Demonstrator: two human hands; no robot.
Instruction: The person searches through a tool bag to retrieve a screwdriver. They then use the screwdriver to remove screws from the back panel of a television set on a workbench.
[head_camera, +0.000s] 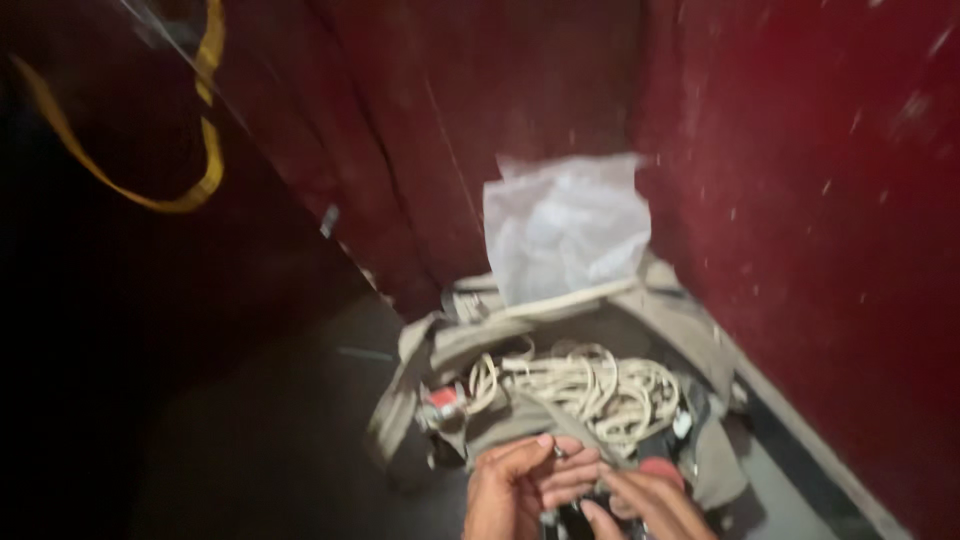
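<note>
An open canvas bag (690, 330) is seen on the floor (280, 440), pushed into a corner where dark red walls (820, 200) meet. A coil of pale rope (585, 385) is held inside the bag, near its front edge, and a crumpled white plastic sheet (565, 235) is propped upright at the back of the bag, against the corner. The left hand (520, 485) is placed at the bag's front rim with its fingers curled around a small object (too blurred to be named), just below the rope. The right hand (645, 505) is held just beside it, fingers bent and touching dark items at the bag's front; whether anything is gripped there cannot be told. A small red thing (440, 400) is lodged at the bag's left side, beside the rope. A yellow strap (190, 140) is hung in a loop in the dark upper left, well apart from the bag.
</note>
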